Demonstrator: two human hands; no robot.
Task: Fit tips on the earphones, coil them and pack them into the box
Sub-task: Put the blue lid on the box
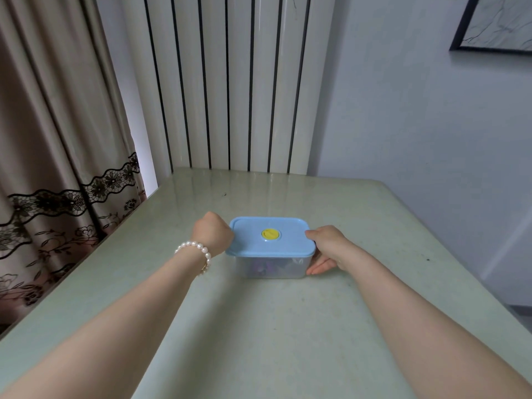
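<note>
Box | lid on, long axis left-right | hands at ends

Box lid: my box's, light blue.
Lid knob: yellow.
Box body: clear, purple shapes inside.
My bracelet: white pearls.
Table: pale green.
Curtain: beige, black floral lace.

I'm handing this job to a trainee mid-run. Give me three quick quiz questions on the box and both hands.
1. True or false: the blue lid is on the box.
2. What colour is the round knob on the lid? A red, B yellow, C black.
3. Which wrist wears the pearl bracelet?

Key: 1 true. 2 B. 3 the left; the left hand and right hand flank the box.
</note>
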